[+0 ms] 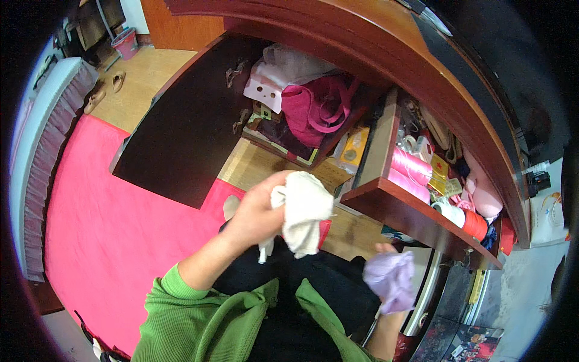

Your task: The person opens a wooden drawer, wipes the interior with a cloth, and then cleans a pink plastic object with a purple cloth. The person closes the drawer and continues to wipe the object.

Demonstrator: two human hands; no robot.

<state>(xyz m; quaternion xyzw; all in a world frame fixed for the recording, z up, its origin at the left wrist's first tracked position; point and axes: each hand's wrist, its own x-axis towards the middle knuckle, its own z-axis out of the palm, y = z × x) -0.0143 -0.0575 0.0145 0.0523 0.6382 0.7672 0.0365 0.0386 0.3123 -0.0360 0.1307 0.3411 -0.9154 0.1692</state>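
Bunched white cloth [308, 210] is gripped in my left hand [260, 210], over my lap, with a strip of it hanging below the fingers. My right hand [385, 248], mostly hidden, holds a crumpled lilac cloth [390, 280], just below the front of a pulled-out wooden drawer [420, 226]. Inside the drawer lie pink thread spools [409, 174], a red spool [475, 225], a white spool [448, 215] and other small items. Left of it, an open cabinet compartment holds a magenta fabric bag [307, 108] and a pale pink box [262, 88] with round holes.
The dark cabinet door [176, 122] stands swung out to the left, over a pink floor mat [99, 217]. Overhead curves the wooden cabinet top [362, 40]. A bed [45, 149] with a frilled skirt lines the left side. Slippers [95, 100] and a pink bucket [125, 44] are farther off.
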